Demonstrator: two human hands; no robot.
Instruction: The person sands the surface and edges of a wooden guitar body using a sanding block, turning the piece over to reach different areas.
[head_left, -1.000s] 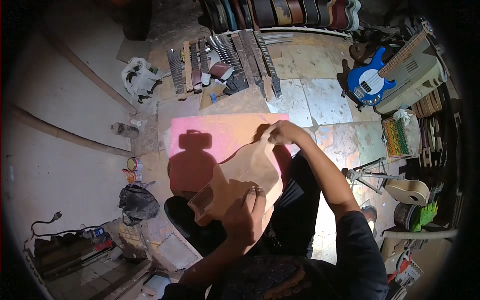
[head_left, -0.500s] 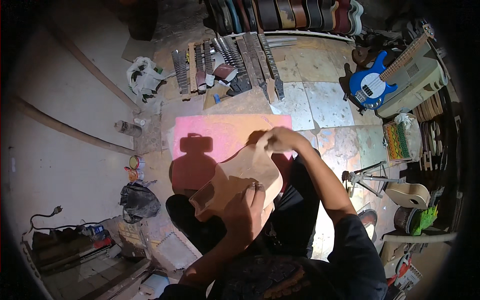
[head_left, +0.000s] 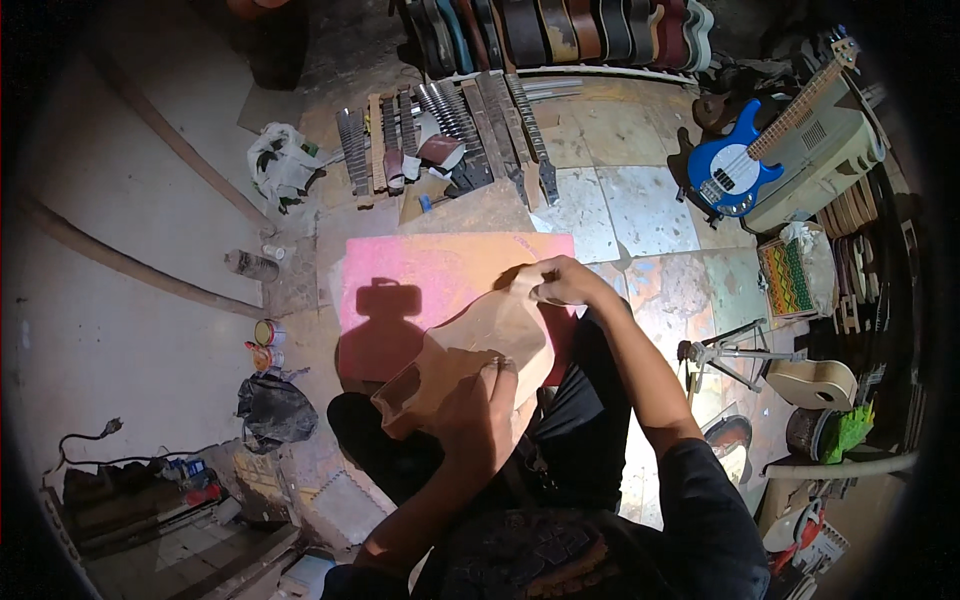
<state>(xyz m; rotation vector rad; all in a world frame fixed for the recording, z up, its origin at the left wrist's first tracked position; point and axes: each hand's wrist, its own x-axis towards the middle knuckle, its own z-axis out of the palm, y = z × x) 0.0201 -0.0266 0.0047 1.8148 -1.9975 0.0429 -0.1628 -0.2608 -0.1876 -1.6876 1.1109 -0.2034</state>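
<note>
A bare, pale wooden guitar body (head_left: pixel 450 345) lies tilted across my lap, with a hollowed recess at its left end. My left hand (head_left: pixel 487 395) holds its near edge, fingers closed over the top face. At the far right horn, my right hand (head_left: pixel 562 281) is bent down against the rim with its fingers curled together. Whatever lies under those fingers is hidden. Beneath the body sits a pink and orange board (head_left: pixel 460 255), on which a dark shadow falls.
Several fretted guitar necks (head_left: pixel 440 135) lie beyond the board. A blue bass guitar (head_left: pixel 735 165) leans at the far right, above a tripod (head_left: pixel 725 355) and a small pale guitar (head_left: pixel 812 384). A black plastic bag (head_left: pixel 276 410) and cans (head_left: pixel 268 333) stand to the left.
My right hand, blurred before, has shifted slightly along the horn's rim and shows more clearly. My left hand stays on the body. The whole view has moved a little.
</note>
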